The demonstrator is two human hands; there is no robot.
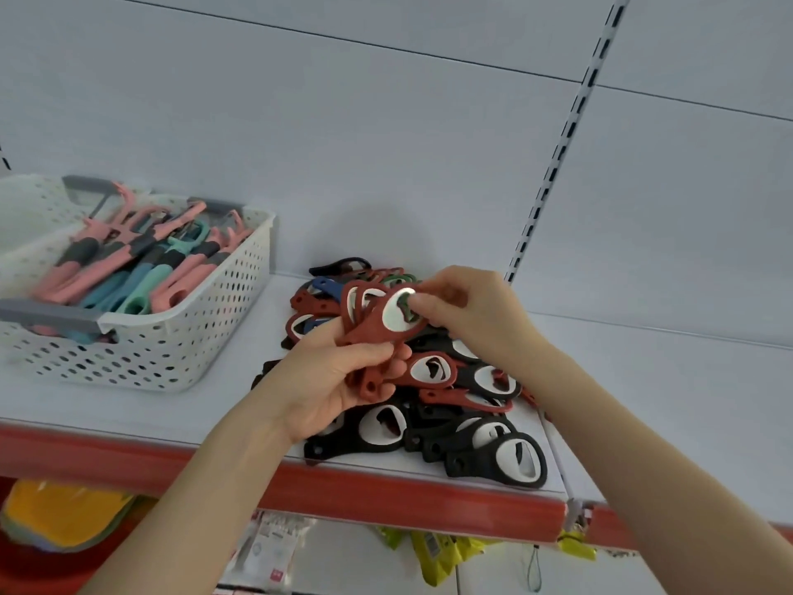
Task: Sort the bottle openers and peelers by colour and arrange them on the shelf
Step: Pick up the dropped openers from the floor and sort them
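Pretty bright and even, soft light all over, no hard shadows, just a faint grey smudge low on the back panel (377, 225). The metal plate in the red bottle opener (370, 333) blows out white. The wide angle bends the slotted rail (558, 165) and the shelf (386, 496) edge. The whole thing's a bit soft, and dimmer and mushier below the shelf.

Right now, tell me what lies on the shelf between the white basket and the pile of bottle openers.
Nothing: the head view shows only a narrow strip of bare shelf between the white basket and the pile of bottle openers.
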